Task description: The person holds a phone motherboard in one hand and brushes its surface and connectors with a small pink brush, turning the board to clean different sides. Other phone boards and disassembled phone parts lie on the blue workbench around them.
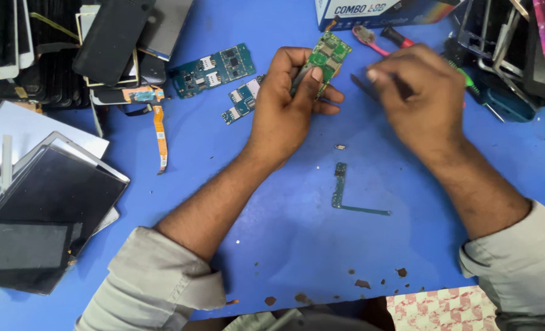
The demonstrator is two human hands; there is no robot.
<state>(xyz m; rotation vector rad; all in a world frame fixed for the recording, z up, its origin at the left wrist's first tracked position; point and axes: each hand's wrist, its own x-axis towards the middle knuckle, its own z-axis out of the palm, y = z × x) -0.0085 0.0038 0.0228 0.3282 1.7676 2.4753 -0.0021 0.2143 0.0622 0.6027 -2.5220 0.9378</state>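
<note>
Left hand [284, 110], upper centre: grip closed on a green board [327, 56], held tilted above the blue counter [297, 227]. Right hand [422, 101], just right of it: fingers pinched on a thin dark tool [363, 86], tip pointing toward the board. Two teal boards [212, 70] [243, 99] lie left of the left hand. L-shaped strip [341, 193] lies below the hands, centre; tiny part [340, 147] just above it. Orange flex cable [159, 132], left. Dark screens [45, 214] stacked at lower left. Screwdrivers [376, 38] at upper right, beside a box [370, 11]
</note>
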